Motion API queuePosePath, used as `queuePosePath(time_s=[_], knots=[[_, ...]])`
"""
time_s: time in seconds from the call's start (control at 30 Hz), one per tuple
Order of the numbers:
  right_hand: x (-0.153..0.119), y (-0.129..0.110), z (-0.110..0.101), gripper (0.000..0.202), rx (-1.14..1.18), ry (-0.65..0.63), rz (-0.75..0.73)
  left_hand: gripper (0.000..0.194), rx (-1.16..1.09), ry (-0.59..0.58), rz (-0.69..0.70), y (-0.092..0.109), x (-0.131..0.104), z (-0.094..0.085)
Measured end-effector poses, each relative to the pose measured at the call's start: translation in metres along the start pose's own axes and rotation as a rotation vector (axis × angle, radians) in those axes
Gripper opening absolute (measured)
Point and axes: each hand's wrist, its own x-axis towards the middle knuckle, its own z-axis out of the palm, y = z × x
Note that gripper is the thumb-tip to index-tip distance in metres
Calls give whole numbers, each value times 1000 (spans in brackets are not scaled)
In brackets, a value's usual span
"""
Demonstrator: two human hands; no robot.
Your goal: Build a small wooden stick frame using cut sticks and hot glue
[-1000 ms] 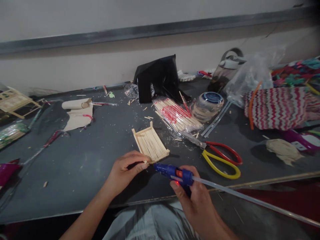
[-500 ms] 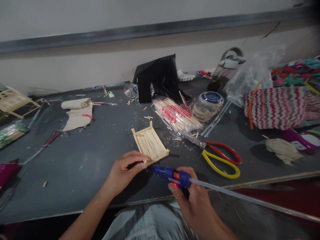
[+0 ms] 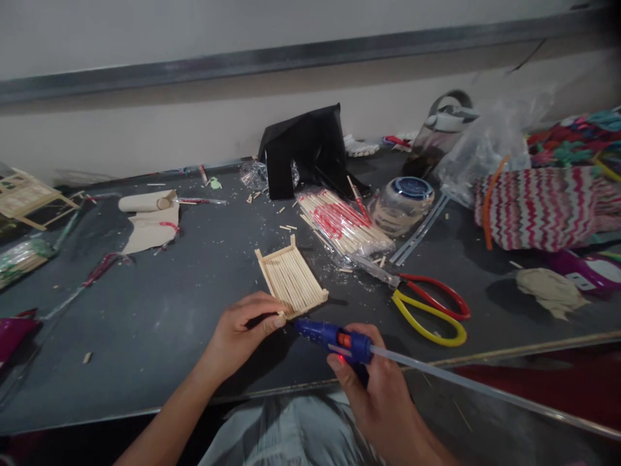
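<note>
Near the table's front edge lies a small frame of pale wooden sticks [image 3: 294, 278], with short posts at its corners. My left hand [image 3: 247, 323] pinches the frame's near left corner between thumb and fingers. A blue glue gun [image 3: 332, 338] is wrapped in my right hand [image 3: 371, 382]; its nozzle points left at that same corner, close to my left fingertips. A long clear glue stick [image 3: 466, 380] runs out of the gun's back, and a red light glows by my right thumb. Whether the nozzle touches the wood cannot be made out.
Scissors [image 3: 431, 310] with red and yellow handles lie right of the frame. Behind are a bag of sticks [image 3: 342, 220], a jar [image 3: 405, 204], a bottle [image 3: 436, 139] and a black pouch [image 3: 305, 149]. A striped knitted item [image 3: 538, 210] lies right, a paper roll [image 3: 148, 204] left.
The glue gun and my right hand have shifted very slightly to the right. My left hand and the stick frame look unmoved.
</note>
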Motion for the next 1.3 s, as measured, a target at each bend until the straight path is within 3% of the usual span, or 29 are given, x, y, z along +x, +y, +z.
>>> queuePosePath(time_s=[0.53, 0.9, 1.07, 1.17, 1.3], knots=[[1, 1, -2, 17, 19, -15, 8, 16, -11, -4, 9, -2, -1, -1], [3, 3, -19, 28, 258, -134, 196, 15, 6, 4, -15, 0, 0, 1], [11, 3, -44, 36, 465, -48, 439, 14, 33, -33, -42, 1, -1, 0], [27, 15, -67, 35, 451, -61, 508, 13, 44, -48, -50, 1, 0, 0], [52, 33, -94, 44, 475, 62, 665, 17, 82, -66, -68, 2, -1, -2]])
